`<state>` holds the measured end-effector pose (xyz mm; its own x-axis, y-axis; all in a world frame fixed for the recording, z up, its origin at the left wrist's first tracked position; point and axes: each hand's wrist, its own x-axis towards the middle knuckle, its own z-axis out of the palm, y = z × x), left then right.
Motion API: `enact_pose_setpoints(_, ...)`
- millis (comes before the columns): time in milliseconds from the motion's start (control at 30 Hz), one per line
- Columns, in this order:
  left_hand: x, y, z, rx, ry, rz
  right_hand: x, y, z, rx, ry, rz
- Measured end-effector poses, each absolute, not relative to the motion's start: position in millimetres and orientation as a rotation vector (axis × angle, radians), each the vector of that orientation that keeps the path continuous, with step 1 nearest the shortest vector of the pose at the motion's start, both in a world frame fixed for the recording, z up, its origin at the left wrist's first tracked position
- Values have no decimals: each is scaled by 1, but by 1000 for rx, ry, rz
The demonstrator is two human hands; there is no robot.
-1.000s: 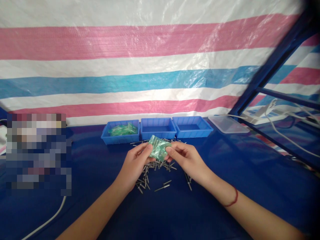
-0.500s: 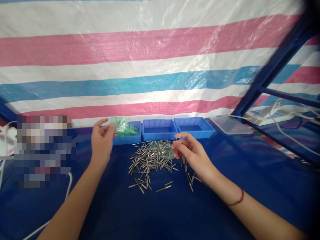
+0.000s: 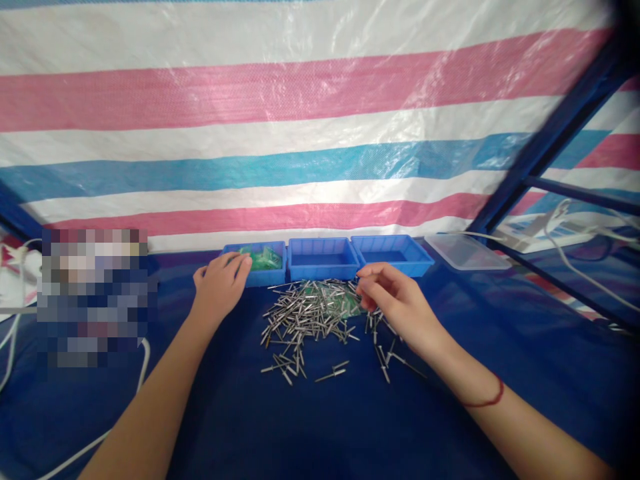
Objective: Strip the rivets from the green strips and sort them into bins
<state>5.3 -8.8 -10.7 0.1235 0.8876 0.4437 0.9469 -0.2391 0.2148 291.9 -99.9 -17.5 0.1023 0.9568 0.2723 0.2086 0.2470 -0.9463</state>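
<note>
My left hand reaches over the near left corner of the left blue bin, its fingers stretched out and no packet visible in them. Inside that bin lie green-and-clear plastic packets. My right hand hovers at the right side of a heap of silver pop rivets, thumb and fingers pinched together; whatever is between them is too small to make out. Just left of its fingertips, a green-tinted plastic packet lies partly covered by rivets. Several loose rivets are scattered below this hand.
Two more blue bins, a middle one and a right one, stand in the row. A clear plastic lid lies to their right. White cables run along the left, and a striped sheet hangs behind.
My left hand has let go of a green-and-clear packet at the left bin, and its fingers now reach forward over the bin. My right hand has shifted slightly right, exposing more of the packet in the heap.
</note>
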Motion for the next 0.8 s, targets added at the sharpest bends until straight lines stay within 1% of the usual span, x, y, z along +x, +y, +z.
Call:
enact_pose_setpoints(100,6,-11,-10,-2296,-1880,-612,302,-98,-17,-1420,-1683,549)
enact_pose_setpoints(167,9,-15,-10,-2235,-1834,-621,307,-97,-18,-1493,-1939,345)
enact_pose_setpoints(233,16,-21,-10,-2195,-1711,-696,309,-97,-19,-1471,-2158,233)
enact_pose_setpoints(333,33,-36,-10,-2409,-1436,-796,309,-97,-22,-1400,-2341,199)
enact_pose_setpoints(400,46,-47,-11,-2648,-1274,-779,309,-97,-23,-1379,-2383,196)
enact_pose_setpoints(567,69,-71,-18,-3109,-979,-510,312,-95,-24,-1390,-2430,172)
enact_pose_setpoints(633,71,-74,-20,-3183,-929,-438,312,-94,-23,-1382,-2464,108)
enact_pose_setpoints(800,71,-73,-21,-3182,-974,-422,307,-96,-21,-1398,-2569,-110)
